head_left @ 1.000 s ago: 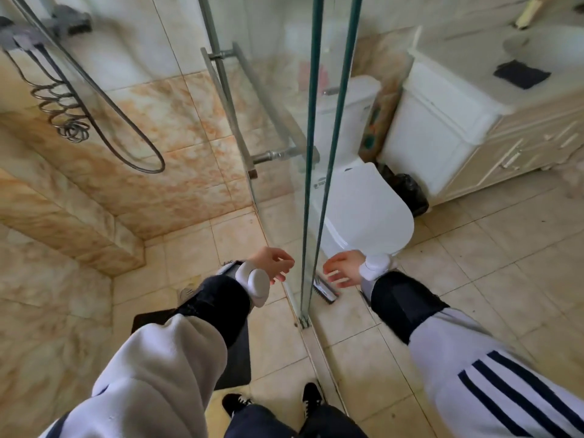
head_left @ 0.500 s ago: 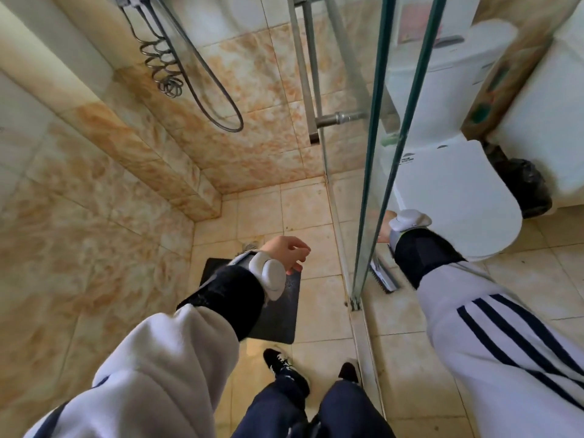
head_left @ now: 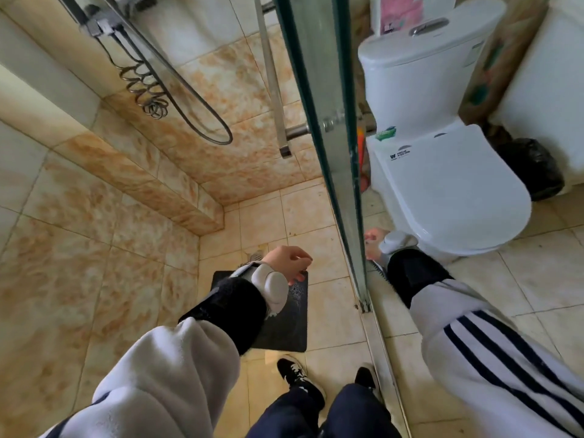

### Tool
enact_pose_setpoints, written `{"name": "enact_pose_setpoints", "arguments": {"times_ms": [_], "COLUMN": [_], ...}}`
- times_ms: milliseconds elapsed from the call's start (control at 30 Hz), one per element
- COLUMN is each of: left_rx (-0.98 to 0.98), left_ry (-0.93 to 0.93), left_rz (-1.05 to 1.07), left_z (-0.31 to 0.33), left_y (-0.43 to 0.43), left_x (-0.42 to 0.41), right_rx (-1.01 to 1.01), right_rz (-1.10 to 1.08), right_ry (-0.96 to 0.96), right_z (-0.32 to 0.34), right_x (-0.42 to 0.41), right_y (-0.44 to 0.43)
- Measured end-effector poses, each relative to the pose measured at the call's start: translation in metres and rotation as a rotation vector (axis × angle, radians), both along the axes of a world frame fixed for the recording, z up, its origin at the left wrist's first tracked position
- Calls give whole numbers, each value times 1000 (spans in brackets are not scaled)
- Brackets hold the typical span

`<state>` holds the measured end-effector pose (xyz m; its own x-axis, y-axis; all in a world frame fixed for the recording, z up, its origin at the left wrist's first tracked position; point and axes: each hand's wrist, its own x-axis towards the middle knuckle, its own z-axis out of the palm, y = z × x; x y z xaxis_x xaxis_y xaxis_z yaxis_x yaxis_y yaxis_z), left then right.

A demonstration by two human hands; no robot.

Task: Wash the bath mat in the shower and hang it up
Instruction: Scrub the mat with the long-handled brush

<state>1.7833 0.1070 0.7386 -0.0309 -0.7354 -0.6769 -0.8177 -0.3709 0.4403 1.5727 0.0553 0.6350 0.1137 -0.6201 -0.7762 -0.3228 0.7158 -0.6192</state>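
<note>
Bath mat (head_left: 292, 314) lay flat on shower floor (head_left: 262, 216), at 6 o'clock from left hand (head_left: 286, 263), fingers loosely curled, empty; right hand (head_left: 373, 245) at 3 o'clock past glass door (head_left: 322, 90), grip impossible to tell

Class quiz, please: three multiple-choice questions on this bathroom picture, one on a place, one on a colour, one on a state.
1. The dark rectangular bath mat lies: A on the tiled shower floor; B on a chair; C in a bucket.
2. The ceramic toilet is: A green; B white; C black.
3. The left hand holds: A a sponge; B a bottle; C nothing.
Answers: 1 A, it lies flat on the tiles; 2 B, its body shows white; 3 C, its loosely curled fingers are empty.
</note>
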Motion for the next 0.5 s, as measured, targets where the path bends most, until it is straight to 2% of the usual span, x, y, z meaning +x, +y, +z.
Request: {"name": "enact_pose_setpoints", "arguments": {"times_ms": [67, 233, 333, 500], "left_rx": [14, 60, 76, 114], "left_ry": [-20, -36, -28, 63], "left_rz": [-14, -43, -56, -63], "left_z": [-4, -11, -14, -21], "left_y": [-3, -6, -8, -3], "left_x": [-5, -17, -20, -29], "right_rx": [-48, -110, -70, -66], "right_rz": [82, 151, 171, 279], "right_ry": [69, 461, 469, 544], "right_z": [-7, -26, -32, 1], "right_x": [-3, -15, -21, -44], "right_y": [3, 41, 53, 79]}}
